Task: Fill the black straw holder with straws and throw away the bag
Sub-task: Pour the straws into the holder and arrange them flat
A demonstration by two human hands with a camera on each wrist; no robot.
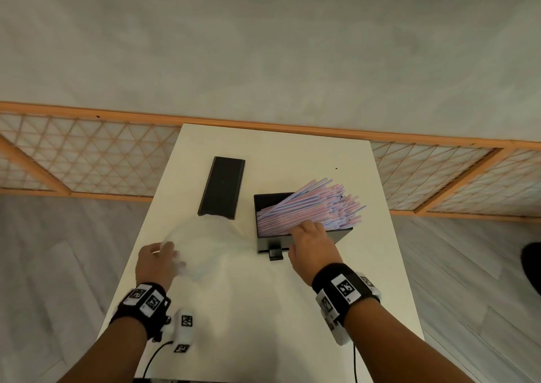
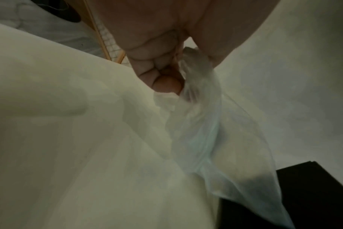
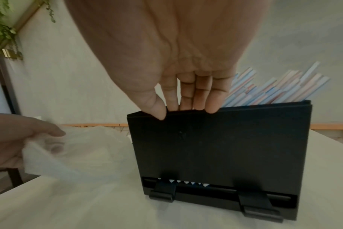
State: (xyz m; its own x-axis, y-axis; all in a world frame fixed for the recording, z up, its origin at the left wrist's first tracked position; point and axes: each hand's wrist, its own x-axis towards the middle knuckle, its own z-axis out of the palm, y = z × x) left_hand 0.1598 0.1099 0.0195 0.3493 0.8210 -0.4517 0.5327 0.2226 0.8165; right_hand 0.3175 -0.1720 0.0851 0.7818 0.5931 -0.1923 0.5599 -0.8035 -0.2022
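Observation:
A black straw holder stands open-topped on the white table, right of centre. Pink, blue and white straws lie slanted in it, their far ends fanning out past its right rim. My right hand rests on the holder's near top edge, straight fingers reaching over onto the straws, thumb on the front face. My left hand grips a crumpled clear plastic bag left of the holder; the bag hangs from my curled fingers and looks empty.
A long black lid lies flat on the table behind the bag. A wooden lattice railing runs behind the table, with grey floor on both sides. A dark object sits at the right edge of view. Cables trail off the near edge.

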